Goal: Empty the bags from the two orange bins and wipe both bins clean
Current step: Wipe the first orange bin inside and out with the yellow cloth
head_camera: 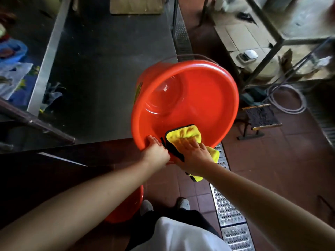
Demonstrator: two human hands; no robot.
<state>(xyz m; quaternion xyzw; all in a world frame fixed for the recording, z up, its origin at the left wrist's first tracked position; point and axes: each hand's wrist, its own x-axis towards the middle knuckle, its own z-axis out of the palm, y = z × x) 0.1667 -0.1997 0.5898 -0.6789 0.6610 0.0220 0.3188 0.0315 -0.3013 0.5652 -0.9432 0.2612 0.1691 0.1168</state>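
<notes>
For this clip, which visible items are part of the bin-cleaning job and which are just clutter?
Job: tilted orange bin, left hand gripping its rim; yellow cloth pressed inside by right hand; second orange bin on the floor.

Clutter: steel table, small stool, coiled hose, floor drain grate.

I see a dark steel table [108, 69] filling the upper left, with a flat piece of cardboard [136, 5] lying on its far end. Below it runs a red-brown tiled floor [290, 169] — a perforated metal drain grate [228, 211] is set into it, running past my feet. On those tiles stand a second orange bin [126, 207], half hidden under my left arm, a small woven stool [261, 116], and a coiled grey hose [288, 98] beside a metal rack [279, 40].
</notes>
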